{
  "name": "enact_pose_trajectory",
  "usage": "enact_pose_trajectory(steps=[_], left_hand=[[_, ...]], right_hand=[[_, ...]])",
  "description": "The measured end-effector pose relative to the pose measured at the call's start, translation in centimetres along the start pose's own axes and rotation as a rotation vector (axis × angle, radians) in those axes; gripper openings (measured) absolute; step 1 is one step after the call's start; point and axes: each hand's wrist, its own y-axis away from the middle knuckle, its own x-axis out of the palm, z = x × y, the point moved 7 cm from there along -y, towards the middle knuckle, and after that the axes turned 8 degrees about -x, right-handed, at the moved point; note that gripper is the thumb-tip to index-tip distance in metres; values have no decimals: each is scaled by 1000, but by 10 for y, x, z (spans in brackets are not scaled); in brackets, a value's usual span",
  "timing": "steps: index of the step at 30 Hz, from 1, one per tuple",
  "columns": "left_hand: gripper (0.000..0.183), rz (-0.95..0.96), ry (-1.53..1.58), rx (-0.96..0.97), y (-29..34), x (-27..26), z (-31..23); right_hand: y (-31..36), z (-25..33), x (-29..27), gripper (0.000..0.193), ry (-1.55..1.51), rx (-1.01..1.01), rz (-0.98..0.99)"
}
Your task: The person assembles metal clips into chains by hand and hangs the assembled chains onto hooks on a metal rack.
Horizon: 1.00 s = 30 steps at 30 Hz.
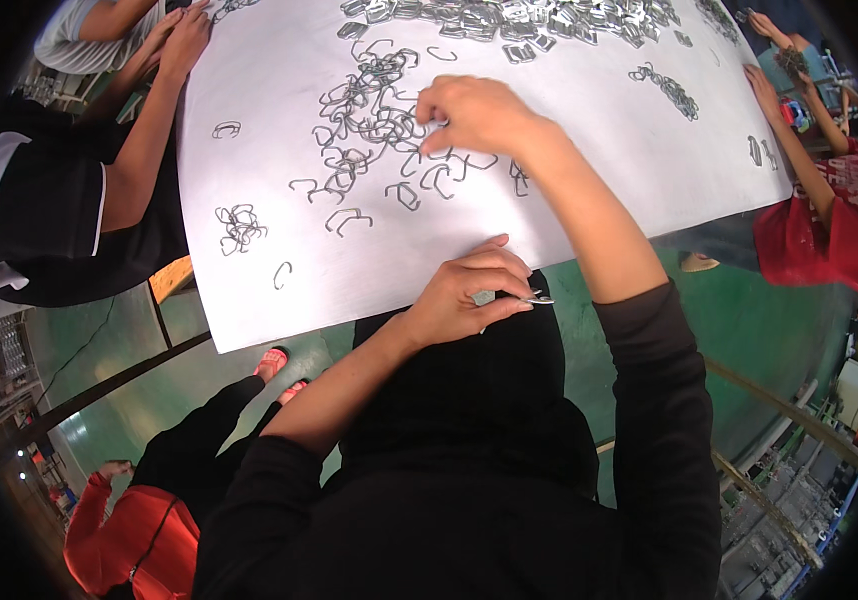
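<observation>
My left hand (474,290) is at the table's near edge, thumb and fingertips pinched on a small shiny metal piece (542,299); its exact shape is partly hidden by the fingers. Farther away, my right hand (484,115) reaches over the right side of a loose pile of bent wire hooks (379,120). Its fingers curl downward, with a gap showing between thumb and forefinger and no piece clearly between them. The hooks are grey, C-shaped and tangled. A few single hooks (349,222) lie nearer to me.
The white-covered table (299,300) also bears a heap of flat metal buckles (549,20) at the far side. Smaller clusters of hooks lie left (239,228) and right (667,90). Other people's arms (154,130) rest at the left edge, and another person's arm (794,140) at the right.
</observation>
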Motion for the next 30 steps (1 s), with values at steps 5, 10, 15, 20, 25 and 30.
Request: enact_pose_trajectory(steps=[5, 10, 15, 20, 25, 30], left_hand=[[12, -6, -3, 4, -2, 0, -3], [11, -16, 9, -2, 0, -1, 0], [11, -4, 35, -2, -2, 0, -3], [10, -24, 38, 1, -1, 0, -3], [11, -12, 3, 29, -2, -2, -4], [11, -15, 3, 19, 0, -2, -5]], right_hand=[[-36, -2, 6, 15, -31, 38, 52], [-27, -36, -24, 14, -104, 47, 8], [15, -33, -18, 14, 61, 95, 200], [28, -26, -9, 11, 91, 35, 131], [9, -22, -16, 11, 45, 127, 153], [-19, -9, 11, 15, 170, 149, 63]])
